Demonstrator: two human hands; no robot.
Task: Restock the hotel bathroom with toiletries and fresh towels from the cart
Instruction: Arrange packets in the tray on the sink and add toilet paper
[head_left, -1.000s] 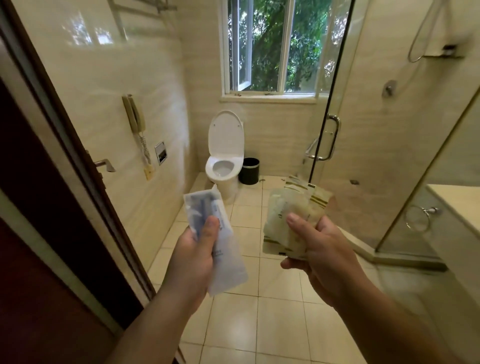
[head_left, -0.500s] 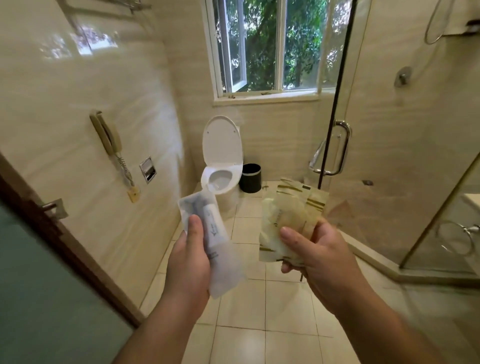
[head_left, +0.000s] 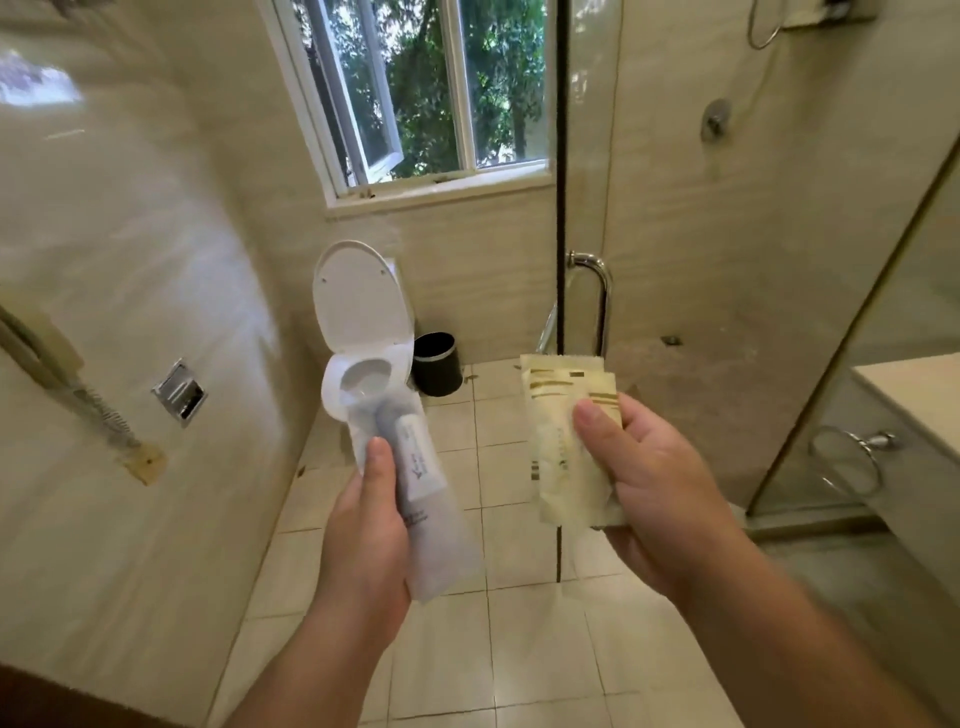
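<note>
Frosted pouch: has a white tube inside and is held upright in mid-air, in front of the toilet bowl.
Left hand: thumb presses the pouch's face, fingers curl behind it.
Sachets: two overlapped cream packets with gold stripes, near the pouch but apart from it.
Right hand: thumb pinches the sachets against the fingers.
Toilet: lid up, below the window, with a black bin just beside it.
Worktop: at the right edge, with a towel ring below.
</note>
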